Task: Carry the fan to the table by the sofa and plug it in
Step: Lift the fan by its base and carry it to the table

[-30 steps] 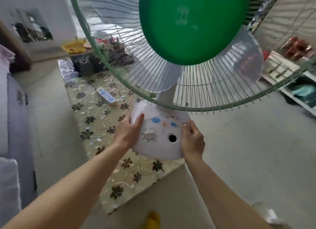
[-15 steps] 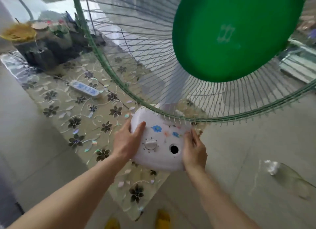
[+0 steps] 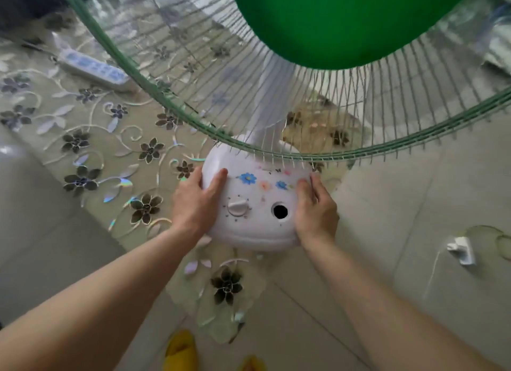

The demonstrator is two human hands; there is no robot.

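Observation:
The fan [image 3: 254, 204] has a white base with painted flowers, a dial and a round hole, a wire cage with a green rim, and a green centre cap filling the top of the view. My left hand [image 3: 196, 202] grips the base's left side and my right hand [image 3: 315, 210] grips its right side. The base is over the near corner of the table [image 3: 91, 149], which has a flowered cloth; whether it rests on it is unclear. The fan's white plug [image 3: 460, 249] hangs on its cord at the right, above the floor. A white power strip [image 3: 94, 70] lies on the table at the upper left.
Pale tiled floor [image 3: 414, 190] lies right of and below the table. Yellow slippers [image 3: 179, 351] show at the bottom edge. Dark clutter [image 3: 25, 2] sits at the table's far end, upper left. A blurred light shape shows at the right edge.
The view has tilted down and closed in on the table corner. The fan base has come lower and nearer the tabletop; the plug now dangles in view at the right. Both hands keep their grip.

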